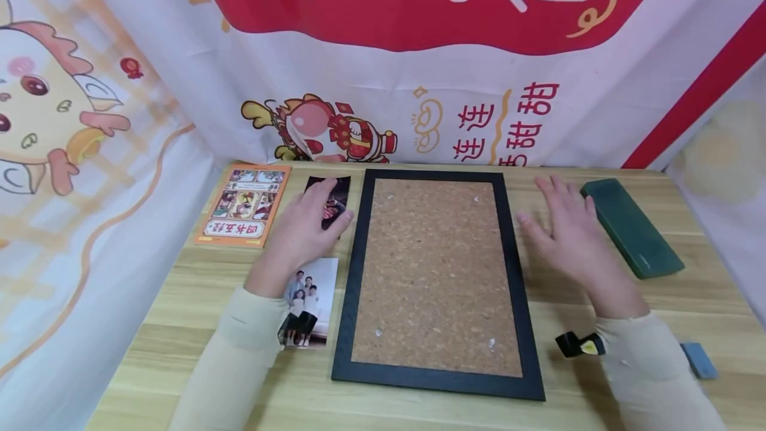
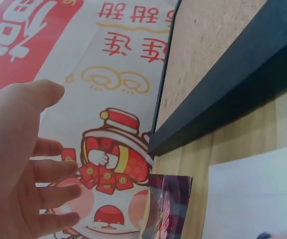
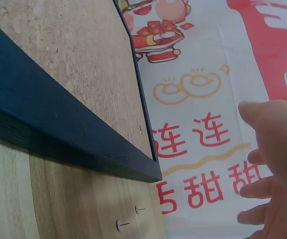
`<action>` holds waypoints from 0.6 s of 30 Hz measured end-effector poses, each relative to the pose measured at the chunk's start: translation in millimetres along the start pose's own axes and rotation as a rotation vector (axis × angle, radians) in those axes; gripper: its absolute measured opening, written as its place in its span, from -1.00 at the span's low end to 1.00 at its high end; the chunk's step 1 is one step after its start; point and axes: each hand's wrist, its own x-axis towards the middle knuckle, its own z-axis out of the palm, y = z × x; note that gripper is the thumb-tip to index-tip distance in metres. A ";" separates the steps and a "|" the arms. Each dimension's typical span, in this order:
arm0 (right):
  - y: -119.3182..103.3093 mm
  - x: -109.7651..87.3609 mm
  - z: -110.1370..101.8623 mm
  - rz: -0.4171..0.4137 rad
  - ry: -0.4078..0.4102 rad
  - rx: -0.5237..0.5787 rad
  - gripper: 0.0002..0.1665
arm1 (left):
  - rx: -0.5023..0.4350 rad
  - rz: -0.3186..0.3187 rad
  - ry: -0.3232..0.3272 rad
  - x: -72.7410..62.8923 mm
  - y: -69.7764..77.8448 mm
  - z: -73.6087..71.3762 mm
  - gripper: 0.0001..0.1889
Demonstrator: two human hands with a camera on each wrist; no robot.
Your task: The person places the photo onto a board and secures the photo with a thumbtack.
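A cork board [image 1: 439,271] in a black frame [image 1: 437,384] lies flat between both hands. To its left, my left hand [image 1: 308,221] is over a small dark photo [image 1: 338,186] and partly covers it; its fingers are spread and grip nothing. A family photo [image 1: 317,304] lies nearer me, partly hidden by the left wrist. My right hand [image 1: 565,235] is off the frame's right side, fingers apart and holding nothing. Small shiny spots sit near the cork's corners, too small to identify. Two thumbtacks [image 3: 121,225] rest on the wood beside the frame in the right wrist view.
An orange printed card [image 1: 242,208] lies at the table's far left. A green tray-like block [image 1: 631,228] stands beyond the right hand. Near the right forearm is a small blue-grey block [image 1: 699,360]. A printed cloth [image 1: 371,65] hangs along the table's back edge.
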 end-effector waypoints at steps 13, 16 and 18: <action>15.2 1.6 -1.0 0.105 0.115 0.199 -0.36 | -0.082 -0.074 0.060 -1.0 -13.4 -7.5 -0.44; 22.6 4.6 1.9 0.112 0.115 0.207 -0.42 | -0.150 -0.081 0.060 -1.1 -16.9 -8.1 -0.50; 27.5 7.4 4.2 0.131 0.101 0.210 -0.44 | -0.201 -0.096 0.043 -0.3 -19.4 -8.4 -0.51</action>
